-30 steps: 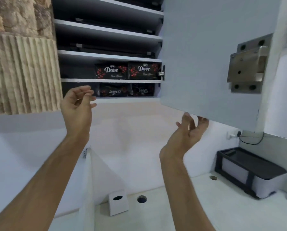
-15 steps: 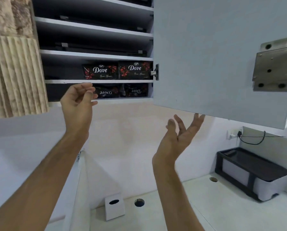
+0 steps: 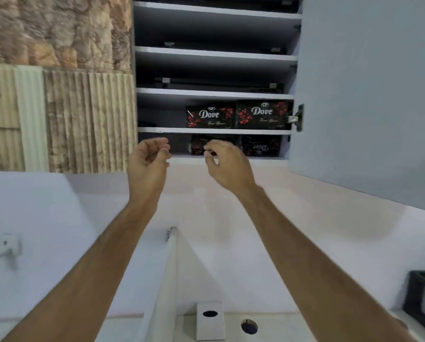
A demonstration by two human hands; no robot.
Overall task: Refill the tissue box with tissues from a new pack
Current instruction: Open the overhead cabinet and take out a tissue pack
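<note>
1. My left hand (image 3: 148,166) is raised at the lowest shelf's (image 3: 157,156) front edge, its grip loosely curled and empty.
2. My right hand (image 3: 227,164) reaches at a black tissue pack (image 3: 201,146) on that shelf; fingertips at its face, grip half-curled, contact uncertain.
3. Three more glossy black packs (image 3: 261,114) lie beside and above it.
4. The cabinet door (image 3: 367,95) stands open at right.
5. The white cardboard tissue box (image 3: 210,322) stands upright on the surface (image 3: 268,327) well below, oval slot forward.

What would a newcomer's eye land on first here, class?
Probably the black tissue packs with red dots, stacked on the two lowest shelves of the open cupboard. Next, the left hand and right hand, both empty, raised just below them. Far below, a white tissue box stands on the counter.
</note>
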